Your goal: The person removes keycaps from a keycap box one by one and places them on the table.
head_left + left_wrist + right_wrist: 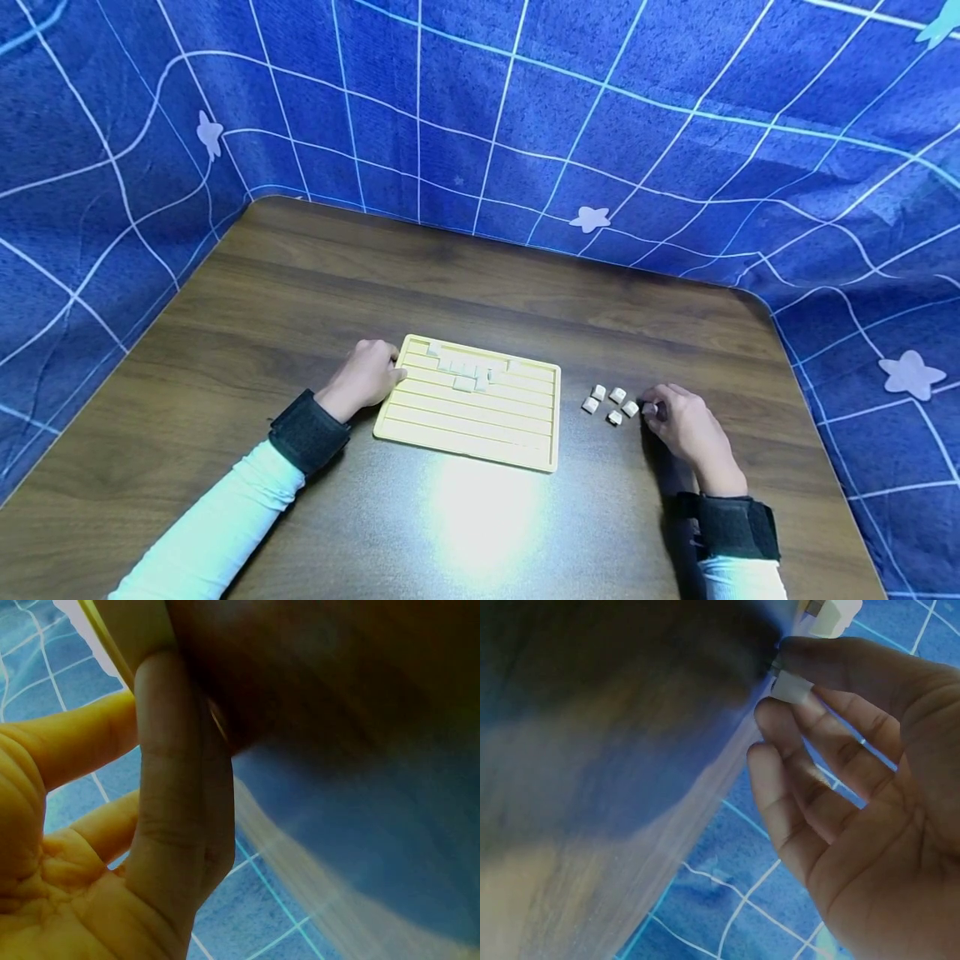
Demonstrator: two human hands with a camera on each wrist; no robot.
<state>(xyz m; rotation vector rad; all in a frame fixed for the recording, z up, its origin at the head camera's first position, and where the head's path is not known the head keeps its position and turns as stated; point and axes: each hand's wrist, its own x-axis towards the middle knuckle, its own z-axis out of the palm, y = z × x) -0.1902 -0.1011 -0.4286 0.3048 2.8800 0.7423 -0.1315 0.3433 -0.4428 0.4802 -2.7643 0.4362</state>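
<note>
A pale yellow tray with raised parallel ridges lies flat on the table. Several small whitish tiles sit together along its upper rows. At the tray's left rim, my left hand grips the edge; the left wrist view shows thumb and fingers against a corner of the tray. Over to the right, my right hand pinches a small white tile between thumb and fingers, low over the table. Several loose white tiles lie just left of that hand; any markings on them are too small to read.
The brown wooden table extends around the tray, with a bright glare patch in front of it. A blue curtain with white lines and stars hangs behind the table and along both sides.
</note>
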